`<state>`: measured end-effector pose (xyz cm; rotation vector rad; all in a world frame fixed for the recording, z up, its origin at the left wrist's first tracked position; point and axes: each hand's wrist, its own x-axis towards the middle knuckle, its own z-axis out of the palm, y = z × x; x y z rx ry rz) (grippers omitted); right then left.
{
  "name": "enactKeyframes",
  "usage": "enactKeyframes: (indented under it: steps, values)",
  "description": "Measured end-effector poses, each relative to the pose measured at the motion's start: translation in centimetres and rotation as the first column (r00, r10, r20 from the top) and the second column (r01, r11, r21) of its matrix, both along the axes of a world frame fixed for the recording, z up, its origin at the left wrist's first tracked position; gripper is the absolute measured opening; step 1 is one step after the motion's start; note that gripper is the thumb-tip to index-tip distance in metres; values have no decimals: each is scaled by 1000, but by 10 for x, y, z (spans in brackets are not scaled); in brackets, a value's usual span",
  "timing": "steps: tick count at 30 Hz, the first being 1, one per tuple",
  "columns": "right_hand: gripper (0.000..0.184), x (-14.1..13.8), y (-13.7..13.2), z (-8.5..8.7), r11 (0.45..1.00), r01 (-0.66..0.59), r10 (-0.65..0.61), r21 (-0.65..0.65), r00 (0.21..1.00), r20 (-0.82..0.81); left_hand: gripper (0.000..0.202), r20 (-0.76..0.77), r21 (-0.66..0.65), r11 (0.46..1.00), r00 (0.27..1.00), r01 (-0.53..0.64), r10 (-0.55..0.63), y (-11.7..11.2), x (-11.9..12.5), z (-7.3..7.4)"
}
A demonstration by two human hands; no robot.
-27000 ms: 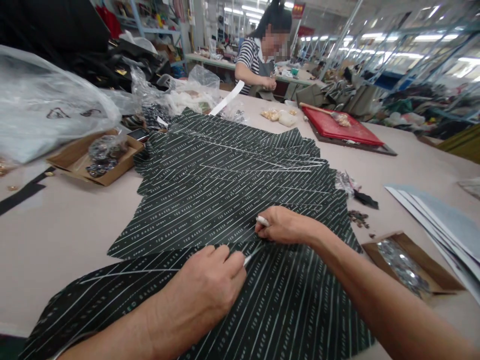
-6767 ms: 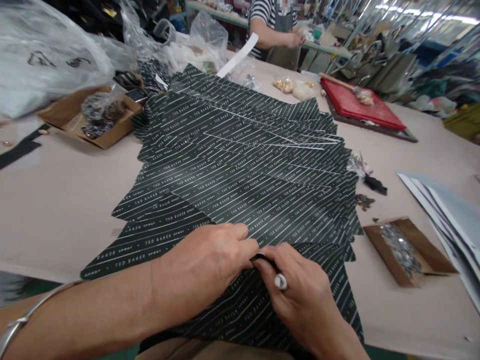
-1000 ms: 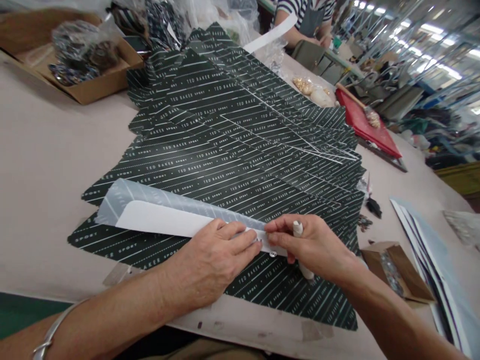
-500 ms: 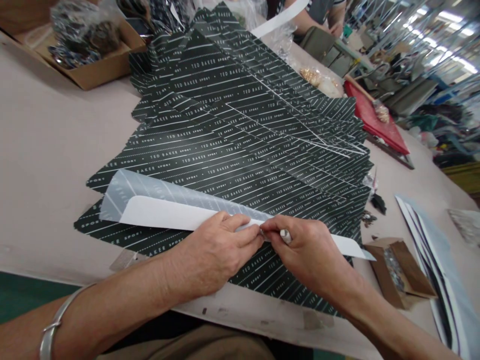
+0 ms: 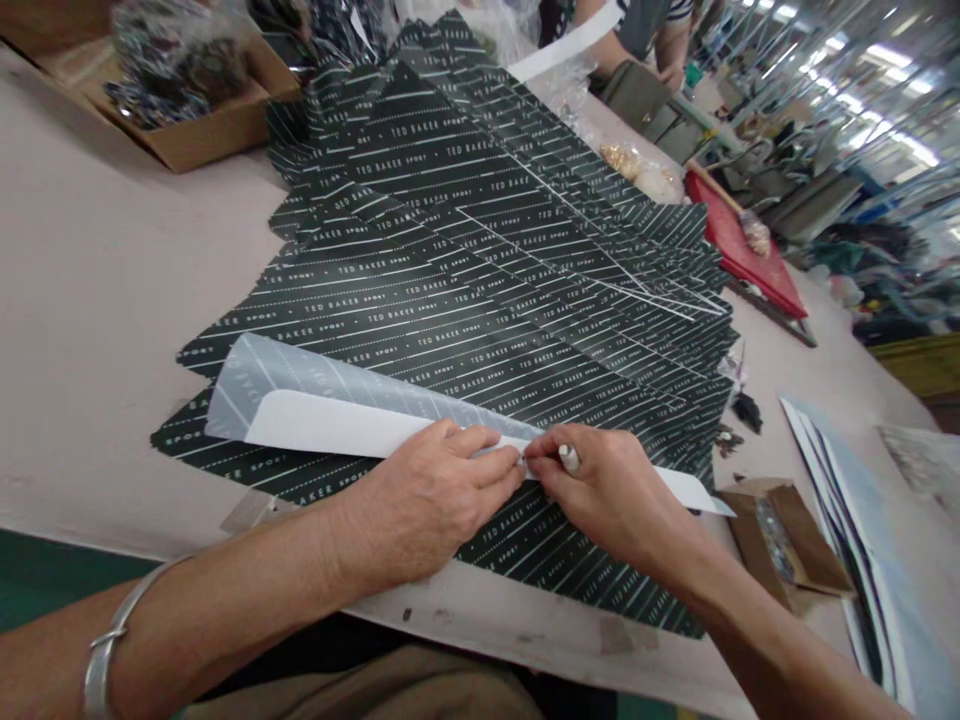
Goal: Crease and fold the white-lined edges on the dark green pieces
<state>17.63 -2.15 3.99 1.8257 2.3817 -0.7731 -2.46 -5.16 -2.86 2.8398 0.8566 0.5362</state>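
Note:
A long white strip (image 5: pixel 330 425) with rounded ends lies on a translucent bluish sheet (image 5: pixel 240 375), both over dark green sheets printed with white lettering (image 5: pixel 480 330). My left hand (image 5: pixel 442 500) holds the strip near its middle, fingers bent and close together on its lower edge. Right beside those fingertips, my right hand (image 5: pixel 592 485) pinches a slim white pen-like tool (image 5: pixel 569 458) whose end sticks up between the fingers. Its tip is hidden by the fingers. A silver bangle (image 5: pixel 101 660) circles my left wrist.
At the back left stands a cardboard box (image 5: pixel 202 135) with plastic-wrapped items. A small brown box (image 5: pixel 814 540) and layered pale sheets (image 5: pixel 832 500) lie at right, a red board (image 5: pixel 750 250) farther back. Another person's arm (image 5: pixel 671 50) shows across the table.
The view has shifted slightly. Both hands stay at nearly the same place on the strip, with my right hand only a little changed in angle.

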Motion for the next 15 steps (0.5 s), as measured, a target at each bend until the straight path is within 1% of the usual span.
enactKeyframes:
  steps: [2, 4, 6, 8, 12, 15]
  values:
    - [16, 1, 2, 2, 986, 118, -126, -121, 990, -60, 34, -8, -9, 1000, 1000, 0, 0, 0, 0, 0]
    - [14, 3, 4, 0, 944, 216, -249, -251, 962, -108, 34, -19, -17, 1000, 1000, -2, 1, 0, 0, 0]
    - [14, 4, 6, -3, 901, 273, -331, -337, 935, -127, 35, -23, -22, 1000, 1000, -6, 5, 1, 0, 1]
    - [14, 5, 7, -7, 890, 289, -351, -352, 928, -125, 34, -20, -25, 1000, 1000, -9, 9, 1, 0, 1]
    - [13, 3, 9, -8, 914, 270, -310, -301, 946, -95, 34, -24, -31, 1000, 1000, -3, 2, 1, 0, 1]
    - [13, 1, 9, -7, 915, 262, -304, -308, 948, -96, 34, -20, -30, 1000, 1000, -1, 1, 1, 0, 1]
